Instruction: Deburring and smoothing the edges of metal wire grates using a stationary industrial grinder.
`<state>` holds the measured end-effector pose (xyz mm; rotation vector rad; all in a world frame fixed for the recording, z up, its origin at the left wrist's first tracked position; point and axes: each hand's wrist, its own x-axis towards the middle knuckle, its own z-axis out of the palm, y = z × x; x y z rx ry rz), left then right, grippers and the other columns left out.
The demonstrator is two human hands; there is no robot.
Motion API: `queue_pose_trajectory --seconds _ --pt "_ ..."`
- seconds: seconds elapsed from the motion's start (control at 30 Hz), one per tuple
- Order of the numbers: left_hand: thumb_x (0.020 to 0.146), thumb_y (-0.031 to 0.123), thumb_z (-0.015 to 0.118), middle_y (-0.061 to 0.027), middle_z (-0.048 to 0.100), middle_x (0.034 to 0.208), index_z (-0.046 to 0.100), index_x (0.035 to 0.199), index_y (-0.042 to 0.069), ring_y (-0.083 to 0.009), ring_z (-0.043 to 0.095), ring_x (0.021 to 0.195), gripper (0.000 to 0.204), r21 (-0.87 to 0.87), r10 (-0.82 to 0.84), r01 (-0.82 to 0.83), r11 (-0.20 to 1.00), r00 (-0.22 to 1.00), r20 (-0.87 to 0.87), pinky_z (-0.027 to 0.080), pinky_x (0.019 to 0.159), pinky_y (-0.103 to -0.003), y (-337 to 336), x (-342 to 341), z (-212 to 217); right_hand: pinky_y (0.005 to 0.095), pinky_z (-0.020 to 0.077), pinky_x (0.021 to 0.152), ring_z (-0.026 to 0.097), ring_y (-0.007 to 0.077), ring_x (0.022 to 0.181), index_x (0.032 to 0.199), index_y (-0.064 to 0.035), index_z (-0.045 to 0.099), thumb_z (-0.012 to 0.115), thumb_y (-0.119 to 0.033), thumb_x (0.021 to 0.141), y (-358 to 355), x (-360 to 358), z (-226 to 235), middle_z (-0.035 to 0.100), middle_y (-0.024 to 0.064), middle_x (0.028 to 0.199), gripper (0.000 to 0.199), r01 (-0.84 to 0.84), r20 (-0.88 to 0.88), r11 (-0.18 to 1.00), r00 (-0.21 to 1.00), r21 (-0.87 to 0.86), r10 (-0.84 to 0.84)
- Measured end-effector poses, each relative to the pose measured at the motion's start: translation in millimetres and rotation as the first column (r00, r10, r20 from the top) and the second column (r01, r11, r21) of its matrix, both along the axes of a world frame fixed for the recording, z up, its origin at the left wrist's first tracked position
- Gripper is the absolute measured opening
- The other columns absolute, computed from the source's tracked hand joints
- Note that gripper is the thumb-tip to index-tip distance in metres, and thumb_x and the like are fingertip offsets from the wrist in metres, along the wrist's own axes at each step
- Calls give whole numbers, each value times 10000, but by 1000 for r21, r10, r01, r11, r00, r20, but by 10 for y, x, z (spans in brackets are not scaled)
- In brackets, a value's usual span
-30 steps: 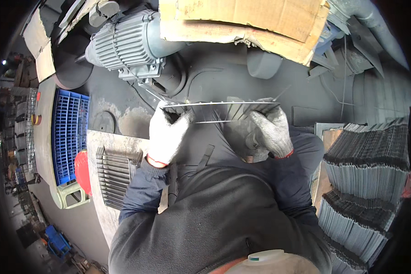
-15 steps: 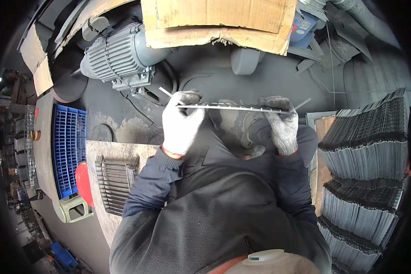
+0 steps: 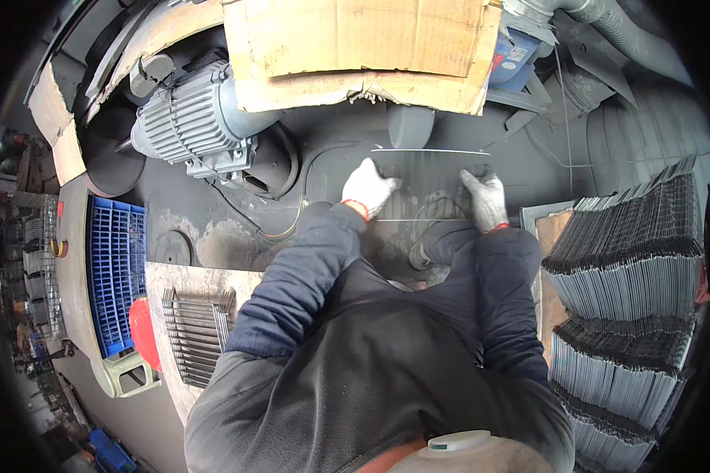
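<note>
A thin metal wire rack is held out in front of me beneath the hanging cardboard. Its far edge shows as a bright line and its near edge as a fainter one, with blurred fine wires between. My left hand, in a whitish knit glove with a red cuff, is closed at the rack's left side. At the right side my right hand, in a greyer glove, is closed with its thumb toward the rack. The fingertips of both hands are partly hidden.
Stacked wire racks fill the right side. Several black racks lie on a board at left, near a blue plastic crate and a red round seat. A grey motor and torn cardboard stand ahead.
Both hands have moved away from me, and my left hand has also gone right. The rack, seen edge-on before, has turned so its face shows faintly.
</note>
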<state>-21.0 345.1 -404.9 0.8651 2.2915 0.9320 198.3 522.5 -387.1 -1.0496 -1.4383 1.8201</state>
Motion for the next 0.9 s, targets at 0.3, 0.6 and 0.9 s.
queue_pose_trajectory --seconds 0.3,0.6,0.9 --pt "831 257 790 -227 749 1015 658 1155 -19 -385 733 987 445 -81 45 -47 996 999 -30 569 899 -447 -956 -861 505 312 578 797 686 125 899 1149 -43 708 745 -21 993 -715 -859 -131 745 36 1052 162 -150 -71 987 987 -55 146" --pt "908 -113 745 -18 653 976 615 1123 24 -113 628 888 286 595 -316 -110 796 764 563 564 860 -298 -961 296 1645 324 563 759 676 172 862 1115 16 661 752 -87 952 -688 813 3017 704 95 984 213 237 -24 726 956 645 -291" --pt "976 9 712 -87 717 1070 628 1123 12 -151 667 958 170 579 -471 17 815 602 644 545 863 -289 -900 778 1336 296 614 904 753 172 989 1203 -29 772 758 -35 1000 -190 2486 4652 789 88 1105 204 484 -525 -242 620 841 -583"
